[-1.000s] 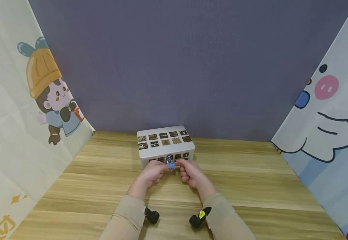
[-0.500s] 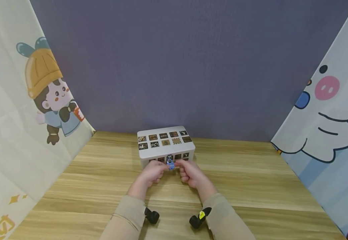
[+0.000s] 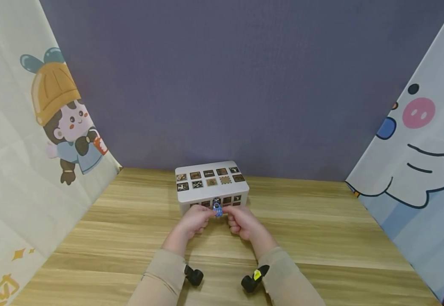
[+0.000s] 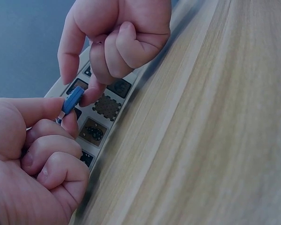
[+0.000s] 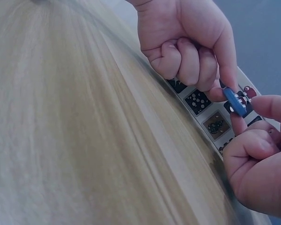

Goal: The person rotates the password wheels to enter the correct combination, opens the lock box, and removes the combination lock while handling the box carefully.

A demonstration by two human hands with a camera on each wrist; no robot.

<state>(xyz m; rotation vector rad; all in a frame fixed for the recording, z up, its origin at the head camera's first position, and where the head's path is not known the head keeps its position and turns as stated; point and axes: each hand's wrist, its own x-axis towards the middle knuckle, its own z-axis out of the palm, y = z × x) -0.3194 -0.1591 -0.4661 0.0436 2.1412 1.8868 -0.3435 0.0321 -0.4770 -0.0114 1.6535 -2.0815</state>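
Note:
A small blue combination padlock [image 3: 217, 209] hangs by its shackle at the metal clasp [image 3: 216, 199] on the front of a white box [image 3: 206, 194] with dark square pictures. My left hand [image 3: 195, 220] pinches the padlock body from the left between thumb and index finger. From the other side, my right hand [image 3: 243, 221] has its thumb and index finger at the padlock's right edge, its other fingers curled in. In the right wrist view, white marks show on a side of the padlock [image 5: 235, 101], close to the right thumb tip. The fingers partly hide the box front.
The box stands on a wood-grain table [image 3: 302, 229], near a dark grey back panel [image 3: 222, 85]. Printed cloths with cartoon figures flank the table on the left [image 3: 4, 148] and right [image 3: 428, 178]. Black wrist cameras sit at both sleeves.
The right hand's fingertips have shifted very slightly left against the padlock. The left hand, padlock and box stay nearly where they were.

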